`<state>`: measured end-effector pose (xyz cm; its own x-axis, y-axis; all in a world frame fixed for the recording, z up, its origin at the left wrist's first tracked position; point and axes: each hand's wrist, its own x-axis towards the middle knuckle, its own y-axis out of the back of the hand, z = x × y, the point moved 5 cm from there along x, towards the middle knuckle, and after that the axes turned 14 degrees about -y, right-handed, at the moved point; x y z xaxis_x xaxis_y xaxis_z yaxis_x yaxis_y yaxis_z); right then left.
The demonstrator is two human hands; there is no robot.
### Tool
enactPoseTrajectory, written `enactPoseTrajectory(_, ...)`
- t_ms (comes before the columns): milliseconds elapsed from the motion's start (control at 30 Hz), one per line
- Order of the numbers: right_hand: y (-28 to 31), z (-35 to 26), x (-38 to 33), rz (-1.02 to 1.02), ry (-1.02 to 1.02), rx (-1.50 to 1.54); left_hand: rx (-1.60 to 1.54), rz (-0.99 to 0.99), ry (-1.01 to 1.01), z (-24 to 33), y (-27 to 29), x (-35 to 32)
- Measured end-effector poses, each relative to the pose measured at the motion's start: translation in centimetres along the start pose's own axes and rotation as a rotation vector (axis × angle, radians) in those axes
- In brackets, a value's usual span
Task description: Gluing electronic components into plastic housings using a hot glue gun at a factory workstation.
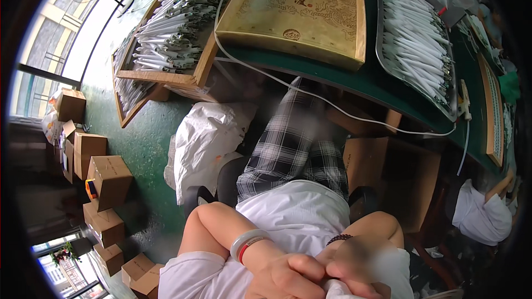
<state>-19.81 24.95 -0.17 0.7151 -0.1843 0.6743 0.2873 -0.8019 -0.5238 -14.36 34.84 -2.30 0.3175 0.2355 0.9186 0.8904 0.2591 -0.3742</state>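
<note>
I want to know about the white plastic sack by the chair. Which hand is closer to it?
Left. The left hand lies below the white plastic sack, on its side of the lap; the right hand sits farther off, past the left hand.

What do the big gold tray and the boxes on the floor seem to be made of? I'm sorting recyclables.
The gold tray looks like card or board under a glossy gold printed foil: it shines softly, with sharp folded edges. The boxes look like plain brown corrugated cardboard, matte, with taped flaps.
</note>
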Motion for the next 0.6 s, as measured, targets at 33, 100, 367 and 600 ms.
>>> enactPoseTrajectory(33,-0.1,0.0,-0.3,0.047,-0.007,0.027,-0.001,0.028,-0.005,-0.2,0.1,0.3)
enactPoseTrajectory(100,-0.3,0.1,-0.6,0.14,-0.024,0.081,0.003,0.051,-0.01,-0.6,0.3,0.7)
enactPoseTrajectory(367,-0.7,0.9,-2.0,0.54,-0.143,0.241,-0.34,-0.133,0.325,-2.3,1.2,1.8)
enactPoseTrajectory(600,-4.0,1.5,-6.3,1.435,-0.464,0.494,-0.263,0.059,0.177,-3.3,-0.2,2.2)
